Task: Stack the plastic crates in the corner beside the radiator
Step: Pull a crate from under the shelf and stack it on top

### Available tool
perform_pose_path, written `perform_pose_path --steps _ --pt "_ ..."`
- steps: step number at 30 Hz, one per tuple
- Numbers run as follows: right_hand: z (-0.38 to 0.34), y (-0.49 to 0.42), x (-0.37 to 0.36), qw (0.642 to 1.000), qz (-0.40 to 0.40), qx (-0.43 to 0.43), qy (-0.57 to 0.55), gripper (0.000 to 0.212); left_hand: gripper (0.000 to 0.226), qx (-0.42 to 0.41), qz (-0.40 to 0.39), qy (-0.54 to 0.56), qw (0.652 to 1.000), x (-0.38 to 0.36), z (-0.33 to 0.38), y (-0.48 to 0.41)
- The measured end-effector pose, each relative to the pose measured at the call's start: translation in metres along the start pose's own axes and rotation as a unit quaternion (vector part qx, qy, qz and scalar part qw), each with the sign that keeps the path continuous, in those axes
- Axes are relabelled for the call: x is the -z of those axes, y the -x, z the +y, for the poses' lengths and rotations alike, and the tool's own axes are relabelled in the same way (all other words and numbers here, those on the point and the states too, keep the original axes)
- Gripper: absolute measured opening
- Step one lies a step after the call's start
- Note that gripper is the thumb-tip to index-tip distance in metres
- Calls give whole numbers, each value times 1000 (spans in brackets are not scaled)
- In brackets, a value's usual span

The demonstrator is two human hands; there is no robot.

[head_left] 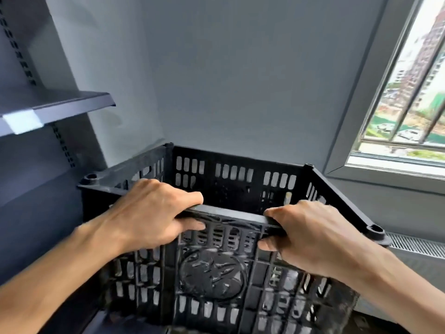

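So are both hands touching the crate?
Touching. The head view shows the left hand and right hand curled over the crate's near rim.

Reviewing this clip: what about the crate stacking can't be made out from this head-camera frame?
- What the black crate rests on, or whether it is lifted: its base is cut off by the bottom edge.
- Other crates already stacked: none visible; the crate blocks the corner floor.
- Most of the radiator: hidden behind the crate and right hand.
- Left hand fingertips: curled under the rim.
- Embossed round emblem: too blurred to read.
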State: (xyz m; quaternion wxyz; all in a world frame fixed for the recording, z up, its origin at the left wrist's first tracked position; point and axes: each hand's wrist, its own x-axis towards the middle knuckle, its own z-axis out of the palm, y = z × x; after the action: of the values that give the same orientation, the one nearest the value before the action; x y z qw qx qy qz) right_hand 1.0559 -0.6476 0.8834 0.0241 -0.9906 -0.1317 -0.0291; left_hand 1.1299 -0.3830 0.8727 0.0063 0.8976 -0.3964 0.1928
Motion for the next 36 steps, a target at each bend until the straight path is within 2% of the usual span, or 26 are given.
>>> perform_pose_path --steps 5,9,22,25,30,36 --pt "-13 -37 -5 998 22 -41 36 30 36 -55 55 -2 997 -21 -45 -21" --pt "-14 -61 -14 996 43 -55 53 27 43 -67 91 -5 994 -40 -69 -36" --pt "30 -138 -45 991 93 -44 91 25 38 -62 145 17 987 -105 -113 -96" --pt "50 -161 -51 990 104 -28 93 24 41 -59 150 20 987 -121 -122 -118" --pt "86 -199 -72 991 93 -25 89 34 32 -46 137 11 989 -155 -135 -154" --pt "118 -230 -116 995 81 -17 63 33 33 -3 89 8 996 -209 -141 -171"
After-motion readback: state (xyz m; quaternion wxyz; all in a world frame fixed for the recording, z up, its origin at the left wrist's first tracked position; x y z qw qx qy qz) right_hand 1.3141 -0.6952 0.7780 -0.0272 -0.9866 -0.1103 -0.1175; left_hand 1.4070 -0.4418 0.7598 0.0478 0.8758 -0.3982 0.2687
